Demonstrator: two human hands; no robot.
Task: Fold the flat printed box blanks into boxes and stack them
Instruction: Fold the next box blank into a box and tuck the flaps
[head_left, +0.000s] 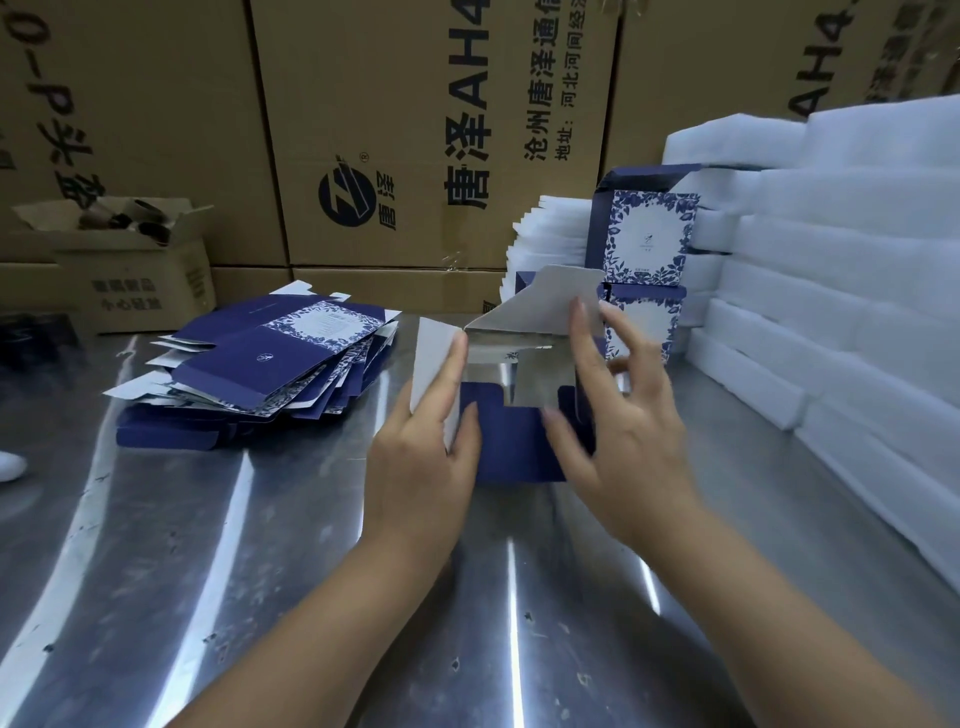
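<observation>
Step in hand: erecting one blank. The half-formed navy cardboard box with white inner flaps (517, 441) stands at the centre of the brushed steel table (260, 545), top open and flaps upright. The left hand (426, 452) pinches the 9 o'clock side flap between thumb and fingers. The right hand (618, 436), fingers straight and spread, rests against the 3 o'clock side. Next, probably: fold the side flaps inward, then tuck the rear flap. The loose pile of flat navy printed blanks (270, 364) lies at 10 o'clock. The finished blue-and-white floral boxes (649, 239) stand stacked at 1 o'clock.
</observation>
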